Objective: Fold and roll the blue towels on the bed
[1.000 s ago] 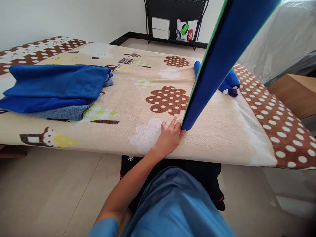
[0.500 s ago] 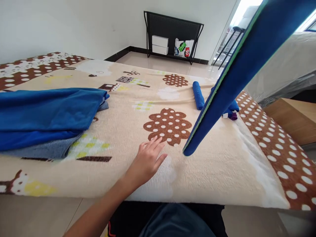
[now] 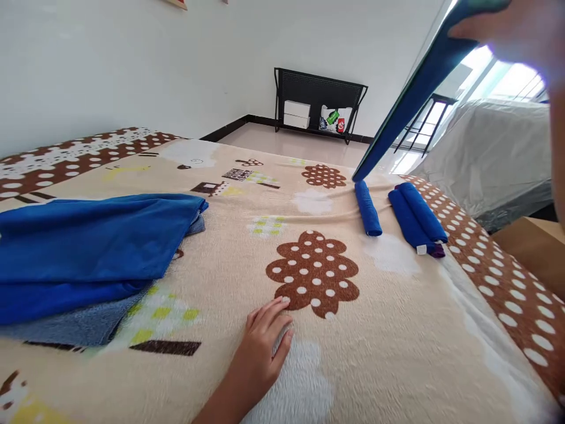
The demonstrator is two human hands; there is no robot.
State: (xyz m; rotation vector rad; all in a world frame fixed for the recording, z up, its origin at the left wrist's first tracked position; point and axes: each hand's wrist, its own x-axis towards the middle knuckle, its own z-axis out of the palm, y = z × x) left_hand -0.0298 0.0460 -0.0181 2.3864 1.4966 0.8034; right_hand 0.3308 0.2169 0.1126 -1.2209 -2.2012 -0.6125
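At the upper right, my right hand (image 3: 525, 44) grips the top of a long, narrow folded blue cloth (image 3: 412, 97) with a greenish edge. The strip hangs slanted down to the left, and its lower end appears close to the far end of a rolled blue cloth (image 3: 368, 209); I cannot tell whether they touch. My left hand (image 3: 260, 347) lies palm down on the patterned blanket (image 3: 397, 335), fingers stretched out beside a brown dotted flower print. Further right, a folded blue bundle (image 3: 415, 215) shows a white tag and a purple bit at its near end.
On the left lies a pile of blue garments (image 3: 92, 241) with denim (image 3: 83, 324) underneath. Beyond the blanket, a black rack (image 3: 320, 88) with white boxes (image 3: 296, 113) stands by the wall. A cardboard box (image 3: 529, 250) and a plastic-covered item (image 3: 498, 153) are at the right.
My right hand has come into view, and the blue strip has swung up and away, uncovering the rolled and folded cloths. The view has tilted up. My left hand stays on the blanket.
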